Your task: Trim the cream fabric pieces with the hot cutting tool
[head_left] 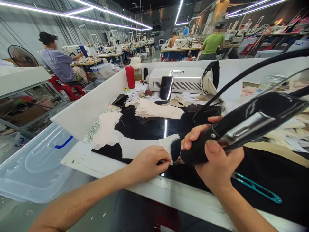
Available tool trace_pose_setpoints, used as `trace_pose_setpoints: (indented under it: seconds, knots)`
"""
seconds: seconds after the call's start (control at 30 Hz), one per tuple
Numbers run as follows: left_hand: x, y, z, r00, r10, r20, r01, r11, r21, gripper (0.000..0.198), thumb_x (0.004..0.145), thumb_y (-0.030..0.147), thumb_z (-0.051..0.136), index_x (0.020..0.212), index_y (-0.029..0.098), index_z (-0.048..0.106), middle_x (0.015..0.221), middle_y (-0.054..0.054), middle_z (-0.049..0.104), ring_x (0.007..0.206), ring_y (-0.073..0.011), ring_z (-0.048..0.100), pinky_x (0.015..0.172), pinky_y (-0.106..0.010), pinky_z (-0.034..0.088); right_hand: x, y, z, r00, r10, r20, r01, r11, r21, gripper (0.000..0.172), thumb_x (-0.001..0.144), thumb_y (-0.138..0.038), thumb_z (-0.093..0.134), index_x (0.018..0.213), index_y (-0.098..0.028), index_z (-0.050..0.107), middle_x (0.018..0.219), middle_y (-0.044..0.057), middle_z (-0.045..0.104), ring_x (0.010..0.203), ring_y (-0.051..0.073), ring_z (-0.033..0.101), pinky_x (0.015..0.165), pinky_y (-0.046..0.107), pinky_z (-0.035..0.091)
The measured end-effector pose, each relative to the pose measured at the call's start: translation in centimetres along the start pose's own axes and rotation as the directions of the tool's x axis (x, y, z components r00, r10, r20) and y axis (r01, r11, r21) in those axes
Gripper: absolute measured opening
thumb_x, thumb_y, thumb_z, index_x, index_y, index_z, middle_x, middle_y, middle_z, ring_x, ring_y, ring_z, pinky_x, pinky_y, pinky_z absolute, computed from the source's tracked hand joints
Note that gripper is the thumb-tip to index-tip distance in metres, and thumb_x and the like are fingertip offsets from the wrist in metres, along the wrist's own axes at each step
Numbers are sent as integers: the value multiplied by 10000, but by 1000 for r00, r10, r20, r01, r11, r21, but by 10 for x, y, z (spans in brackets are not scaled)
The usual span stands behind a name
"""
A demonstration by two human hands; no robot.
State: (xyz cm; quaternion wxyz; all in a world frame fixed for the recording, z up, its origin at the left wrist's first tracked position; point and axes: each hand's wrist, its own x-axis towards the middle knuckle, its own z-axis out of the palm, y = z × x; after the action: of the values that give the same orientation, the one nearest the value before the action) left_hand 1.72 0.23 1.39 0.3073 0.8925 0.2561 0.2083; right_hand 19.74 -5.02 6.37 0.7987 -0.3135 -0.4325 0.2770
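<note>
My right hand [216, 161] is wrapped round a black handheld tool [241, 125] with a metal lever and a cord. Its narrow tip points down-left, close to the right end of a white fabric piece [145, 146]. At that same end my left hand [153, 162] has its fingers pinched together on the piece's edge. The white piece lies on a glossy black surface [154, 129]. Stacks of pale cut pieces [156, 109] lie behind it, and more pale pieces [106, 129] are at its left.
A teal tool [257, 187] lies at the right. Farther back are a phone [166, 87], a white vented box [176, 79] and a red cup [130, 77]. A clear plastic lid [45, 158] is at the left. People sit or stand at machines beyond.
</note>
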Motion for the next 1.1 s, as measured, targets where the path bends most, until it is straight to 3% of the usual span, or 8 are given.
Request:
trace_pose_setpoints:
  seconds: [0.27, 1.1]
  knots:
    - [1, -1, 3, 999, 45, 0, -45, 999, 14, 152, 1025, 103, 699, 942, 200, 782, 1030, -35, 833, 985, -208, 768, 969, -313, 588, 0, 3, -2, 1000, -3, 1, 3, 999, -41, 512, 844, -517, 1005, 1197, -310, 696, 800, -49, 718, 546, 188, 656, 496, 355, 587]
    - [1, 2, -2, 999, 28, 29, -30, 998, 50, 153, 1060, 128, 709, 962, 202, 801, 1051, -29, 839, 994, -199, 789, 974, -309, 607, 0, 5, -2, 999, -39, 15, 40, 994, -100, 480, 881, -518, 964, 1198, -310, 669, 792, -43, 709, 532, 191, 652, 502, 361, 586]
